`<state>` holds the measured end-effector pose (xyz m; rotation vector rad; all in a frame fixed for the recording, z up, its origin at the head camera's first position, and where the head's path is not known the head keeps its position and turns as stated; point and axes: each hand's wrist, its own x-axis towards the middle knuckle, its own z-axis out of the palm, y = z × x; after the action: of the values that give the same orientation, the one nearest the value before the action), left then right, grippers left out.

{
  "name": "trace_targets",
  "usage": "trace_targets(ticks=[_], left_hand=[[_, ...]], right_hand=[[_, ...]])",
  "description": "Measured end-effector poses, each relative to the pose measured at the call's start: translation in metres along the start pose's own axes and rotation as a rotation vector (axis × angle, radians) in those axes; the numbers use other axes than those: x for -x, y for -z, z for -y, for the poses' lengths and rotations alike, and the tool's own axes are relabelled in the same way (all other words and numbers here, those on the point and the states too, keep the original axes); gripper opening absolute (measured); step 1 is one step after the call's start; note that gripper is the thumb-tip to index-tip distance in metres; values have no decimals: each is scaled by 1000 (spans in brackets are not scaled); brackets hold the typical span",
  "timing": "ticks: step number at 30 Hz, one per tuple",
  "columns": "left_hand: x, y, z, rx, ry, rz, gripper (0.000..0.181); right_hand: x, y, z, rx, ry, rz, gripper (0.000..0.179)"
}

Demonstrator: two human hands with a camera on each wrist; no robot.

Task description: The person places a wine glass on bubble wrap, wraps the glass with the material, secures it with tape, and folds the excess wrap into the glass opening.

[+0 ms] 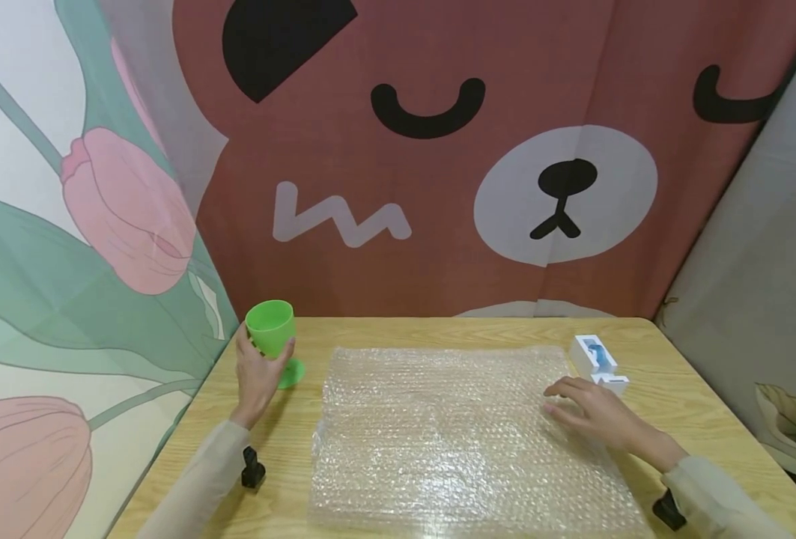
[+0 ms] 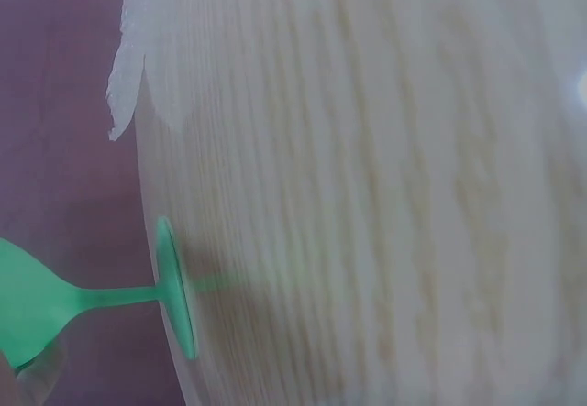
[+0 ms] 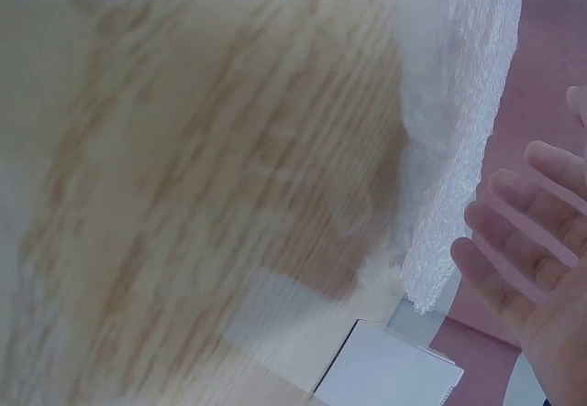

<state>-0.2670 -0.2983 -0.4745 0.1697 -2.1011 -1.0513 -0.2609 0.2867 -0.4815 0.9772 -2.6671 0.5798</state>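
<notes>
In the head view my left hand (image 1: pixel 257 378) grips a green plastic goblet (image 1: pixel 271 328) by its bowl, at the table's left side. The goblet is upright, its round foot (image 2: pixel 174 287) close over the wood in the left wrist view. A sheet of bubble wrap (image 1: pixel 438 434) lies flat across the middle of the table, just right of the goblet. Over its right edge hovers my right hand (image 1: pixel 596 415), with nothing in it. The right wrist view shows those fingers (image 3: pixel 514 204) spread and relaxed, beside the wrap's edge (image 3: pixel 459 149).
A small white box (image 1: pixel 593 355) with a blue picture stands at the back right of the wooden table (image 1: pixel 681 397), a white piece (image 1: pixel 611 383) right in front of it. Behind the table hangs a curtain (image 1: pixel 438 277) with a bear print.
</notes>
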Motion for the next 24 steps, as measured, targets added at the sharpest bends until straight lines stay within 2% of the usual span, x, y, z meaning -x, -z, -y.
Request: trace_targets(ticks=[9, 11, 16, 18, 24], left_hand=[[0, 0, 3, -5, -5, -2, 94], [-1, 0, 2, -6, -6, -3, 94], [-2, 2, -2, -6, 5, 7, 94], [-3, 3, -2, -8, 11, 14, 95], [-5, 2, -3, -28, 25, 29, 96]], right_hand=[[0, -2, 0, -14, -20, 28, 21], [1, -3, -1, -9, -5, 18, 22], [3, -5, -4, 15, 93, 12, 24], [3, -6, -5, 27, 120, 33, 28], [4, -7, -2, 27, 116, 119, 36]])
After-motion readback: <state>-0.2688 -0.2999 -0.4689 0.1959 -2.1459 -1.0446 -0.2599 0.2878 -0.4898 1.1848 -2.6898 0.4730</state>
